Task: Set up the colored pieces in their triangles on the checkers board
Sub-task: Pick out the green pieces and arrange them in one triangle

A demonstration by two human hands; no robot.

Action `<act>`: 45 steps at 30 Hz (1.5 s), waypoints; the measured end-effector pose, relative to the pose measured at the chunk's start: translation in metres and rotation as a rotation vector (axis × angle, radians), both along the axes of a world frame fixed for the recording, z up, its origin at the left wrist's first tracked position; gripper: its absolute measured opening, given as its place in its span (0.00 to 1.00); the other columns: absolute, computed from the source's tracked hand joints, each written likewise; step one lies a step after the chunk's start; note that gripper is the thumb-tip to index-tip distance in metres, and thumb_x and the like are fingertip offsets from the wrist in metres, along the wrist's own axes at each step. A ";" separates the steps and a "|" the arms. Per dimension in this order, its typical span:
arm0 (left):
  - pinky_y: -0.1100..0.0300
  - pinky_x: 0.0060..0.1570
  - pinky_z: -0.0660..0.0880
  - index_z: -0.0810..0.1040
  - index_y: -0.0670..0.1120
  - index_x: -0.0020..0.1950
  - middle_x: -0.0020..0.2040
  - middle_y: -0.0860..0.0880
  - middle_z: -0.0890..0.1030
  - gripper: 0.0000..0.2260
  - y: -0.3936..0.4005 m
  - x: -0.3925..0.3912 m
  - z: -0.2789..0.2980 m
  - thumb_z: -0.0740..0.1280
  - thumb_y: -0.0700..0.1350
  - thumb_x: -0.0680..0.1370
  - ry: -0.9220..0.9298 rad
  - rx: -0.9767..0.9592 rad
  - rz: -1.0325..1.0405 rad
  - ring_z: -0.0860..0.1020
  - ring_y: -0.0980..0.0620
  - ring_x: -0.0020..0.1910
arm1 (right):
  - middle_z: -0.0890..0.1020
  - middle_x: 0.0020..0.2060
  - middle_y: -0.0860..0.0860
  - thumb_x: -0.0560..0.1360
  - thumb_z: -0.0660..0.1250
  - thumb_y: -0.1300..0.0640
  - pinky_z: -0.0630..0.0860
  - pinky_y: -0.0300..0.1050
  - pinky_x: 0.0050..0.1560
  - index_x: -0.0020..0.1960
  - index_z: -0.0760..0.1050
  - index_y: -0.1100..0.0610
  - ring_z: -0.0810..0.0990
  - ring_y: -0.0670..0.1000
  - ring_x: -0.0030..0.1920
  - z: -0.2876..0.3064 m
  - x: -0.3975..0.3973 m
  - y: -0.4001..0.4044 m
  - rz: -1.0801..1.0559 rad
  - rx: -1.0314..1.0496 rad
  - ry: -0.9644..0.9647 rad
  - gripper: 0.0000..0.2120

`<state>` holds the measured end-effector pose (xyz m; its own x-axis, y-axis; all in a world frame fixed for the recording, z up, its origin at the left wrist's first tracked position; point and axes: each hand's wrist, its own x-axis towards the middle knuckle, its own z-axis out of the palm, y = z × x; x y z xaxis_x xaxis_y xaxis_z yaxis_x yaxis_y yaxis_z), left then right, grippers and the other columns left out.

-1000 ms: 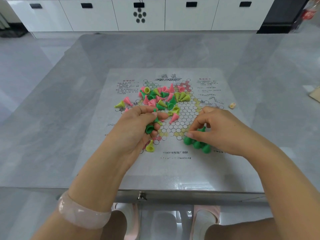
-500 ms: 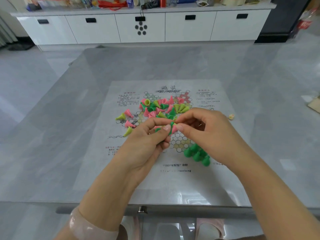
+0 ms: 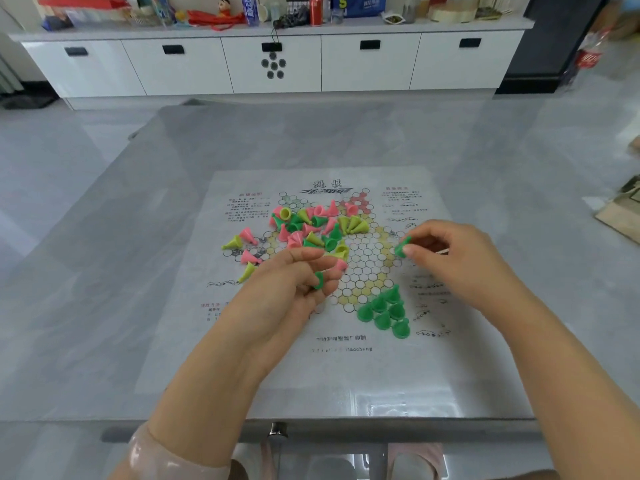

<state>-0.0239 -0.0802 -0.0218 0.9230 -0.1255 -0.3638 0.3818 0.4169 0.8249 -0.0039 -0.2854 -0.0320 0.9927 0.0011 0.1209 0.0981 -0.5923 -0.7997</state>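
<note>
Centrally, a dark green plastic cone piece [image 3: 402, 246] is pinched between the thumb and forefinger of the right hand [image 3: 460, 261], which is held above the right edge of the printed star; the remaining fingers are curled inward. Another dark green cone piece [image 3: 319, 280] is gripped in the curled fingers of the left hand [image 3: 287, 292], and a pink cone piece [image 3: 341, 264] is seen just beside its fingertips, though whether it is touched cannot be told. Near the right hand, toward the viewer, a cluster of upright dark green cones [image 3: 385, 312] is set in the lower right triangle of the star. Beyond the left hand, a mixed heap of pink, yellow-green and dark green cones [image 3: 313, 225] is piled on the upper left part of the star, and a few pink and yellow-green stray cones [image 3: 242, 249] lie on their sides to the left of it. All pieces are carried by a white paper checkers board with a hexagonal star grid and printed text [image 3: 398, 362], which is laid flat on a grey glossy desk [image 3: 138, 306]. A pale translucent bangle [image 3: 162, 455] is worn on the left wrist. A white cabinet with black handles [image 3: 367, 67] is seen at the far wall, its top crowded with bottles and cans.
</note>
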 end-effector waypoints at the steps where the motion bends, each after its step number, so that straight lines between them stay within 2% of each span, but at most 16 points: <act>1: 0.64 0.35 0.79 0.74 0.38 0.44 0.41 0.42 0.81 0.15 0.001 0.000 0.001 0.52 0.24 0.72 -0.014 0.005 -0.008 0.83 0.52 0.36 | 0.80 0.36 0.41 0.71 0.69 0.59 0.68 0.21 0.37 0.40 0.78 0.47 0.75 0.33 0.34 -0.004 0.000 -0.002 0.041 -0.061 0.042 0.07; 3: 0.65 0.37 0.79 0.74 0.38 0.46 0.43 0.42 0.80 0.14 0.003 -0.002 0.002 0.53 0.24 0.74 -0.036 0.009 -0.011 0.83 0.53 0.37 | 0.80 0.38 0.42 0.71 0.69 0.58 0.67 0.22 0.38 0.43 0.80 0.50 0.74 0.36 0.37 -0.010 -0.001 -0.002 0.133 -0.168 0.094 0.04; 6: 0.65 0.36 0.79 0.73 0.37 0.49 0.38 0.42 0.84 0.07 0.005 -0.002 0.003 0.58 0.29 0.76 -0.033 -0.026 0.018 0.84 0.51 0.37 | 0.80 0.41 0.43 0.71 0.69 0.57 0.67 0.25 0.39 0.45 0.81 0.49 0.75 0.41 0.40 -0.013 0.000 -0.003 0.184 -0.213 0.107 0.05; 11: 0.68 0.26 0.74 0.74 0.41 0.46 0.33 0.48 0.83 0.02 0.006 0.000 0.005 0.63 0.36 0.75 -0.039 0.073 0.055 0.77 0.58 0.26 | 0.77 0.41 0.43 0.71 0.69 0.56 0.68 0.25 0.41 0.43 0.80 0.46 0.75 0.41 0.40 -0.015 0.000 -0.003 0.216 -0.222 0.090 0.06; 15: 0.69 0.21 0.67 0.74 0.43 0.45 0.33 0.50 0.83 0.02 0.008 0.002 0.004 0.64 0.36 0.75 -0.029 0.105 0.086 0.70 0.59 0.22 | 0.77 0.41 0.43 0.71 0.70 0.57 0.68 0.25 0.42 0.44 0.80 0.45 0.75 0.41 0.41 -0.016 0.001 -0.004 0.240 -0.236 0.071 0.06; 17: 0.69 0.22 0.68 0.74 0.42 0.46 0.33 0.49 0.83 0.03 0.009 0.002 0.004 0.64 0.35 0.75 -0.031 0.093 0.095 0.71 0.59 0.23 | 0.77 0.41 0.43 0.71 0.69 0.57 0.68 0.25 0.42 0.43 0.80 0.45 0.75 0.40 0.41 -0.016 0.000 -0.004 0.247 -0.240 0.062 0.07; 21: 0.69 0.30 0.75 0.76 0.40 0.48 0.37 0.48 0.84 0.06 0.013 0.002 0.003 0.65 0.33 0.73 -0.029 0.071 0.112 0.78 0.58 0.28 | 0.77 0.41 0.43 0.71 0.69 0.58 0.68 0.25 0.43 0.44 0.78 0.42 0.74 0.39 0.41 -0.015 -0.001 -0.004 0.267 -0.253 0.059 0.10; 24: 0.68 0.34 0.77 0.77 0.39 0.49 0.41 0.46 0.84 0.08 0.021 0.002 0.005 0.62 0.30 0.74 -0.054 0.055 0.107 0.81 0.57 0.34 | 0.78 0.41 0.42 0.72 0.67 0.61 0.69 0.25 0.43 0.46 0.75 0.39 0.75 0.38 0.41 -0.010 -0.006 -0.011 0.205 -0.194 0.071 0.15; 26: 0.68 0.35 0.77 0.78 0.39 0.49 0.41 0.45 0.84 0.08 0.029 0.003 0.008 0.62 0.31 0.75 -0.084 0.047 0.120 0.82 0.55 0.36 | 0.79 0.40 0.40 0.73 0.66 0.61 0.69 0.23 0.41 0.44 0.76 0.40 0.76 0.36 0.41 -0.005 -0.008 -0.014 0.094 -0.139 0.053 0.14; 28: 0.67 0.33 0.77 0.78 0.40 0.48 0.39 0.46 0.85 0.06 0.037 0.005 0.011 0.62 0.34 0.75 -0.103 0.050 0.134 0.81 0.55 0.33 | 0.80 0.38 0.39 0.74 0.65 0.60 0.68 0.21 0.38 0.43 0.77 0.42 0.76 0.35 0.40 0.004 -0.007 -0.011 -0.007 -0.061 -0.009 0.12; 30: 0.67 0.28 0.76 0.80 0.43 0.46 0.35 0.49 0.84 0.06 0.044 0.007 0.010 0.63 0.40 0.75 -0.113 0.086 0.145 0.78 0.57 0.28 | 0.80 0.37 0.39 0.73 0.65 0.59 0.68 0.21 0.38 0.43 0.78 0.45 0.77 0.34 0.39 0.017 -0.001 0.001 0.000 -0.040 -0.065 0.09; 33: 0.69 0.21 0.68 0.85 0.49 0.39 0.26 0.54 0.74 0.11 0.055 0.008 0.009 0.64 0.43 0.75 -0.127 0.138 0.155 0.69 0.60 0.22 | 0.79 0.39 0.40 0.74 0.64 0.59 0.72 0.28 0.39 0.48 0.78 0.47 0.77 0.39 0.40 0.035 0.024 0.029 0.162 -0.275 -0.052 0.08; 36: 0.69 0.20 0.64 0.85 0.51 0.39 0.23 0.56 0.68 0.11 0.065 0.007 0.010 0.65 0.40 0.73 -0.151 0.169 0.159 0.64 0.59 0.21 | 0.77 0.39 0.44 0.74 0.63 0.60 0.74 0.36 0.41 0.52 0.77 0.52 0.76 0.43 0.40 0.041 0.055 0.055 0.279 -0.528 -0.020 0.09; 38: 0.69 0.20 0.65 0.85 0.51 0.38 0.23 0.56 0.69 0.11 0.071 0.008 0.009 0.65 0.39 0.73 -0.146 0.173 0.175 0.65 0.59 0.21 | 0.75 0.38 0.43 0.74 0.64 0.61 0.69 0.33 0.37 0.53 0.76 0.54 0.74 0.42 0.39 0.037 0.068 0.069 0.357 -0.655 0.017 0.09; 42: 0.68 0.24 0.71 0.83 0.46 0.42 0.26 0.53 0.76 0.11 0.073 0.011 0.008 0.62 0.37 0.76 -0.125 0.120 0.187 0.72 0.58 0.24 | 0.80 0.49 0.50 0.73 0.64 0.63 0.72 0.39 0.46 0.47 0.76 0.55 0.75 0.47 0.44 0.020 0.075 0.079 0.399 -0.762 0.050 0.06; 45: 0.67 0.27 0.74 0.81 0.44 0.45 0.29 0.52 0.79 0.10 0.072 0.012 0.009 0.60 0.38 0.77 -0.132 0.081 0.179 0.76 0.57 0.26 | 0.80 0.49 0.50 0.74 0.63 0.64 0.71 0.38 0.46 0.48 0.76 0.56 0.75 0.45 0.43 0.018 0.072 0.077 0.377 -0.755 0.044 0.07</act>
<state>-0.0115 -0.0086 -0.0132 0.9682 0.0692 -0.2405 0.1942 0.3987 0.8963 0.0676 -0.2086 -0.0138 0.9135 0.3982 -0.0839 0.3743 -0.9031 -0.2103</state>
